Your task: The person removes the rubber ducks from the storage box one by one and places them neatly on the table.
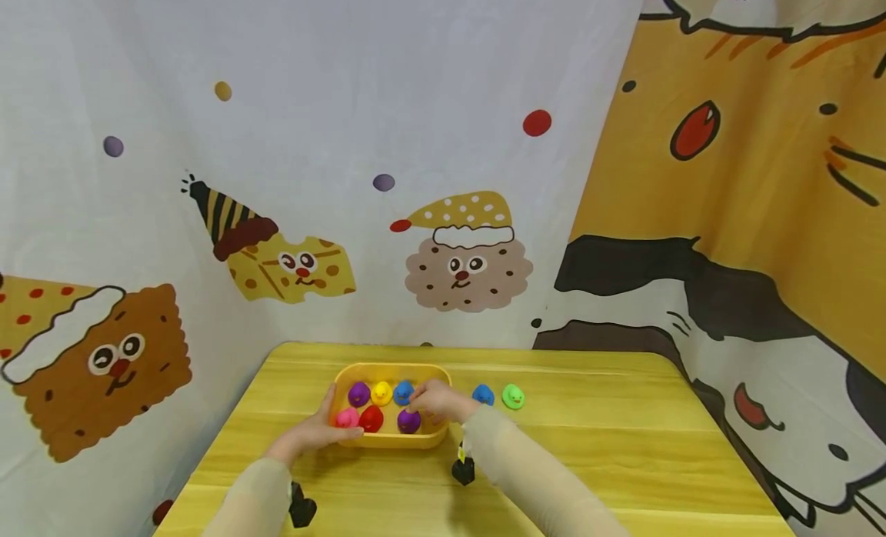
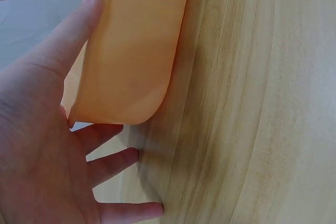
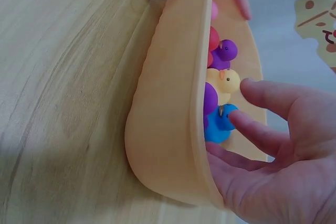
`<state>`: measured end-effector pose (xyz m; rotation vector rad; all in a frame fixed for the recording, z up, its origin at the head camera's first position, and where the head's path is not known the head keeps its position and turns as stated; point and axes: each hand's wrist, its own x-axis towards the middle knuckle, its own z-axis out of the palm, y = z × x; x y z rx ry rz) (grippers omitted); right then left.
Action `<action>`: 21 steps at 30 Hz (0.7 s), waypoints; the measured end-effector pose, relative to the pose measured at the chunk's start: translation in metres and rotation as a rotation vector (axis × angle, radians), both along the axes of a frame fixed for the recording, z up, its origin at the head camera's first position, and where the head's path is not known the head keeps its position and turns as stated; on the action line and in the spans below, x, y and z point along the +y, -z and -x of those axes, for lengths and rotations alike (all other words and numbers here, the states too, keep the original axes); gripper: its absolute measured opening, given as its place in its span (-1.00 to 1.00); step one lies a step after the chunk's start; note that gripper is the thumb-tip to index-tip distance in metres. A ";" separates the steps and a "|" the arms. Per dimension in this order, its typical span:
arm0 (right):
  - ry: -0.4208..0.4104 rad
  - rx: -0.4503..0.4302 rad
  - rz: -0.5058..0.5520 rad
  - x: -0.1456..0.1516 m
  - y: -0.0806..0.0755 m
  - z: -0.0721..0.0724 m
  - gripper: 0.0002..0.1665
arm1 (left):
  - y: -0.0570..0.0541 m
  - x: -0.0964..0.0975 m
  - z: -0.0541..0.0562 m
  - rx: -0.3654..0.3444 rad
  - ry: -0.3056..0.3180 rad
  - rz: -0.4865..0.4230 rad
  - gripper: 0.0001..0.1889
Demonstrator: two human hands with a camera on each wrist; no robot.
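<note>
A yellow-orange plastic bin (image 1: 388, 442) holds several small rubber ducks, among them a yellow duck (image 1: 381, 393), a red duck (image 1: 371, 419) and a pink duck (image 1: 348, 418). My left hand (image 1: 314, 429) rests round its left end, thumb along the near rim, the other fingers straight and spread in the left wrist view. My right hand (image 1: 439, 402) reaches into the bin's right end. Its spread fingers (image 3: 262, 135) hold nothing that shows; one fingertip overlaps the blue duck (image 3: 216, 129), and I cannot tell whether it touches. A purple duck (image 1: 409, 421) sits just below that hand.
Right of the bin, a second blue duck (image 1: 484, 394) and a green duck (image 1: 513, 396) stand on the wooden table (image 1: 602, 445). A printed curtain (image 1: 443, 98) hangs behind the table. Small black devices show below both wrists.
</note>
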<state>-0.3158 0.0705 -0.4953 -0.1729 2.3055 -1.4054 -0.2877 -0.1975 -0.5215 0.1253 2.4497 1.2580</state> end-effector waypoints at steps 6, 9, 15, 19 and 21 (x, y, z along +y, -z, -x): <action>0.013 0.059 -0.093 -0.006 0.005 0.002 -0.77 | 0.001 0.001 0.001 -0.007 -0.001 0.015 0.35; 0.002 0.069 -0.115 -0.009 0.007 0.003 -0.78 | 0.002 0.000 0.001 0.000 0.000 0.013 0.34; -0.005 0.063 -0.104 -0.013 0.010 0.002 -0.83 | 0.001 0.000 0.001 -0.015 -0.002 0.009 0.32; -0.004 0.081 -0.128 -0.016 0.012 0.001 -0.83 | -0.001 0.001 0.000 -0.008 -0.004 0.007 0.30; -0.002 0.089 -0.144 -0.017 0.013 0.001 -0.83 | 0.000 0.001 0.001 -0.004 -0.004 0.011 0.29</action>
